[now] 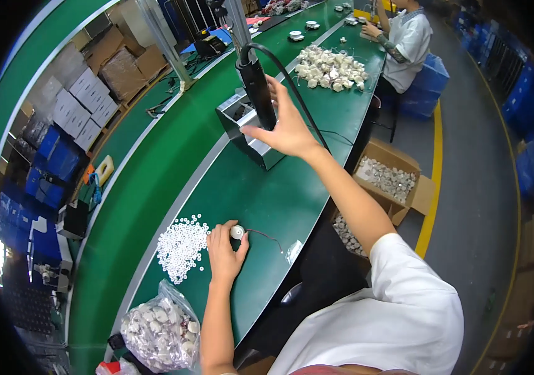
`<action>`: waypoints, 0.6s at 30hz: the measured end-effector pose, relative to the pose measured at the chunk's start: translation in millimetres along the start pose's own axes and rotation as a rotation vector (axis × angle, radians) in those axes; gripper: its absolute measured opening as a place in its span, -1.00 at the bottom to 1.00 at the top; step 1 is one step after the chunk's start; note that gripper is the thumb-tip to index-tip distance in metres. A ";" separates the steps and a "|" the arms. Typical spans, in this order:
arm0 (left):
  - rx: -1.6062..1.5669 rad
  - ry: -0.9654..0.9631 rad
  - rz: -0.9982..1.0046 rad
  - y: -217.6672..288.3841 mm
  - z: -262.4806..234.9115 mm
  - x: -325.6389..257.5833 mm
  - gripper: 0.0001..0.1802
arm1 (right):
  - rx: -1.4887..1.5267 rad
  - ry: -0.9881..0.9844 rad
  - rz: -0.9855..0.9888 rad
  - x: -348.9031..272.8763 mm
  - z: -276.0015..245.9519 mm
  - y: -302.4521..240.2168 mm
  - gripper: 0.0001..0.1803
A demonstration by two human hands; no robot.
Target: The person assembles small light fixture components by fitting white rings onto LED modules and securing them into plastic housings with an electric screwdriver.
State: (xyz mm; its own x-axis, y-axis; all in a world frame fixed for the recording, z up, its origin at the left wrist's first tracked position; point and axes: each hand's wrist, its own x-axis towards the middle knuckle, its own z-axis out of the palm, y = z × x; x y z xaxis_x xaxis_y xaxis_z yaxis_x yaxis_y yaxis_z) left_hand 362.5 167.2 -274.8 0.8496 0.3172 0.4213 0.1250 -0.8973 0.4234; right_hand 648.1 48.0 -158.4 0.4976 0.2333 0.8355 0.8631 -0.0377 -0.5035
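Note:
My left hand [223, 255] rests low over the green bench, its thumb and fingers closed around a small round white part [237, 232]. A thin dark wire [267, 235] trails from that part to the right. Farther forward, my right hand [289, 128] is at a black electric screwdriver [257, 94] that hangs upright. Its thumb and fingers are spread apart around the tool; the fingertips are partly hidden behind it. Below the screwdriver stands a dark metal box [260, 150]. Beside my left hand lies a loose pile of small white rings [181, 248].
A clear bag of white parts [162, 328] sits at the near left. White parts [331, 67] are heaped farther along the bench [279, 194]. Open cartons of parts [384, 178] stand at the right edge. A co-worker [409, 47] sits at the far end. A black cable [292, 78] arches past my right hand.

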 end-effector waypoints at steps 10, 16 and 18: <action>-0.154 0.007 -0.076 22.0 13.3 28.7 -0.59 | 0.633 -0.069 0.437 11.1 23.3 13.3 -0.48; -0.264 0.063 -0.126 9.0 39.2 53.1 -0.65 | 0.511 -0.107 0.289 14.2 46.0 54.0 -0.45; -0.224 0.082 -0.026 3.3 33.1 49.8 -0.65 | 0.497 -0.110 0.329 12.3 47.3 48.2 -0.49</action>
State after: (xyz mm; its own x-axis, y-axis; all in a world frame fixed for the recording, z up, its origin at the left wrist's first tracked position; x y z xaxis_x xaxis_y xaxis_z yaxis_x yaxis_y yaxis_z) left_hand 422.2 170.0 -279.0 0.8019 0.3714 0.4680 0.0215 -0.8007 0.5987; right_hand 691.7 95.1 -182.8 0.6967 0.3862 0.6045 0.5092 0.3272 -0.7960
